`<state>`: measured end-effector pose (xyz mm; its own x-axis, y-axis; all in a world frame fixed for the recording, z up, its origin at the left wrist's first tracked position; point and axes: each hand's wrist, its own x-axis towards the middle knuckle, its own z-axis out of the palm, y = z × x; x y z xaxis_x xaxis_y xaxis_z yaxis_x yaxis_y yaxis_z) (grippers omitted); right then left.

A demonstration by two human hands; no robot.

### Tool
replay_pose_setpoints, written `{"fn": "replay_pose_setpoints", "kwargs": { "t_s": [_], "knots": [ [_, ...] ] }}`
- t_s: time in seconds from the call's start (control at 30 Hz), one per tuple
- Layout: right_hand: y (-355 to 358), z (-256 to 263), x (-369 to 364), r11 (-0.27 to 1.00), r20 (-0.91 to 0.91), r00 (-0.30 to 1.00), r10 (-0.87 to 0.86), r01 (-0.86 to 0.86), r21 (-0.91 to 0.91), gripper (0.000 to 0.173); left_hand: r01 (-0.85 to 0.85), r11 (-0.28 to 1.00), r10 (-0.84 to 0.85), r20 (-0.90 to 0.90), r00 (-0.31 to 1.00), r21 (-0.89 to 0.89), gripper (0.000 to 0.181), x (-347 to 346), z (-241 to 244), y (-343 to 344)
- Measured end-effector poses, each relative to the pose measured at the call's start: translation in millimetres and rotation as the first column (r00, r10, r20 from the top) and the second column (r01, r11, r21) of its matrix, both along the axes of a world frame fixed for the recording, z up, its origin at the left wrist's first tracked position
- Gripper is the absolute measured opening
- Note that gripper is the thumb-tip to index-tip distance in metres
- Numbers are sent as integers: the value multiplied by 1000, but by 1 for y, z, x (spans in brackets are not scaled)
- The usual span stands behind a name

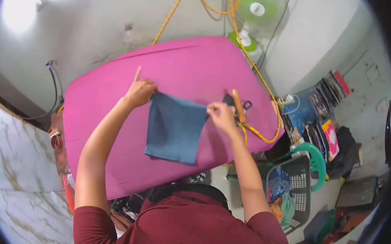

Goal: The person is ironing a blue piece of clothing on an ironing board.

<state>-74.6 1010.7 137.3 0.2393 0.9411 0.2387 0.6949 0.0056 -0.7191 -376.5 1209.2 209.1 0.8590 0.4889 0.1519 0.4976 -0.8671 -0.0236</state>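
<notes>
A blue-grey piece of cloth (176,131), perhaps a folded garment, hangs or lies over the pink cloth-covered table (111,163). My left hand (141,91) grips its upper left corner, with one finger pointing away from the cloth. At the upper right corner, my right hand (221,114) pinches the edge between thumb and fingers. Just beyond my right hand is a clothes iron with a wooden handle (239,106), partly hidden by that hand. Whether the cloth's lower edge touches the table, I cannot tell.
A yellow braided cord (266,84) runs from the iron up over the table's right side. A green fan (257,10) stands behind the far corner. To the right, a dark plastic basket (299,190) of clothes rests by a green plastic chair (318,164). Stacked clothes (317,137) line the wall.
</notes>
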Motion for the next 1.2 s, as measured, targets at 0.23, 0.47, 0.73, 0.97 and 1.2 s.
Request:
{"fn": "replay_pose_setpoints", "kwargs": {
  "t_s": [0.23,0.47,0.73,0.97,1.2],
  "knots": [
    [53,152,-19,882,246,967,-68,-57,468,9,-239,867,66,374,925,437,11,-40,131,-33],
    [6,64,-17,950,513,858,-21,-143,279,11,-99,851,97,30,995,515,16,-57,9,-94],
    [-79,-97,-20,895,570,691,445,-328,-301,13,163,987,-159,-167,973,9,11,-68,-181,-208],
    [-63,-63,42,991,520,846,116,-130,-9,32,-295,894,297,-45,954,-338,27,-62,-183,-267],
    [13,-105,166,873,-472,734,-488,411,-263,39,-679,697,717,224,660,-230,34,-51,-224,-295]
  ]
}}
